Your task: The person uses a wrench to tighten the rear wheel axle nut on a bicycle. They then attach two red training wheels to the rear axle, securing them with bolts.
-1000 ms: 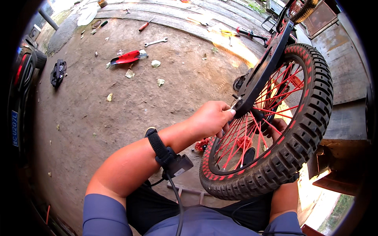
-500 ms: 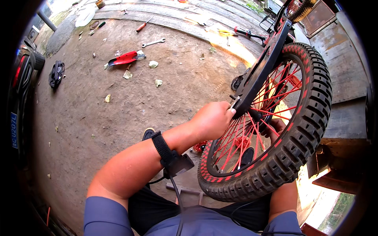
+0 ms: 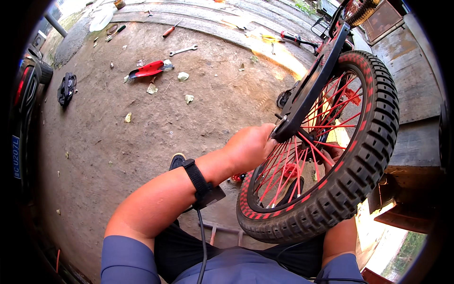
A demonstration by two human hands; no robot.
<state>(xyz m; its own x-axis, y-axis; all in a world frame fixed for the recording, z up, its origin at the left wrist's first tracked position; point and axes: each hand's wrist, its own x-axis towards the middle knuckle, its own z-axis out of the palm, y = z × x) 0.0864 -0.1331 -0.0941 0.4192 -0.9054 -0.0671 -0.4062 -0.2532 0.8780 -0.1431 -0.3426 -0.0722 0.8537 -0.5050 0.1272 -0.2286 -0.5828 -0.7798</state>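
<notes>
A black bicycle fork [image 3: 316, 83] holds a knobby tyre [image 3: 378, 137] with red checkered sidewall and red spokes. My left hand [image 3: 250, 146], fingers curled closed, is at the fork's lower end beside a small metal part [image 3: 282, 120]; what its fingertips grip is hidden. My right hand [image 3: 331, 154] is behind the spokes near the hub [image 3: 306, 139], partly hidden, with curled fingers; what it holds cannot be made out.
On the dirt ground lie a wrench [image 3: 183, 49], a red-handled screwdriver [image 3: 172, 28], a red-and-black plastic piece [image 3: 147, 71] and a black object [image 3: 66, 89]. A vehicle [image 3: 24, 113] stands at the left, wooden planks at the back, weathered panels [image 3: 406, 75] at the right.
My left hand has dropped slightly and its thumb and fingertips have turned further out of sight at the fork end. The wheel has shifted a little leftward in the picture.
</notes>
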